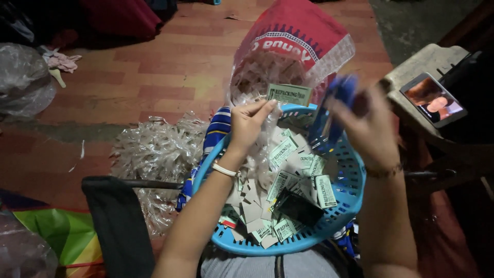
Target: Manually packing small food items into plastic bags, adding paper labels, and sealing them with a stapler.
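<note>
Covering most of the room was a floor (170, 67) of red and orange tiles, dimly lit, with a heap of clear plastic wrappers (157, 154) lying on it to the left of the person's lap. A bulging clear plastic bag (23, 82) sat at the far left, and a bit of pink cloth (63, 62) lay near it. At the right stood a pale stool (429, 62) with a phone (433, 99) resting on it, its screen lit. A red and white sack (296, 36) stood open just behind a round blue plastic basket (345, 206), and small clear bags spilled from the sack's mouth.

The basket rested on the person's lap and held a pile of small green-and-white paper labels (288, 180), bare card pieces and a dark flat object (298, 207). Both forearms reached up from the bottom edge over the basket. The left hand (249, 123) was raised above the basket's far rim, wrist banded with a white bracelet, its thumb and fingers pinched together on a clear plastic bag (265, 141) bearing one green label (289, 94) at its top. The right hand (368, 128) was lifted just beside it, blurred by motion, its fingers closed around a blue stapler-like tool (334, 110) near the label's right edge.
</note>
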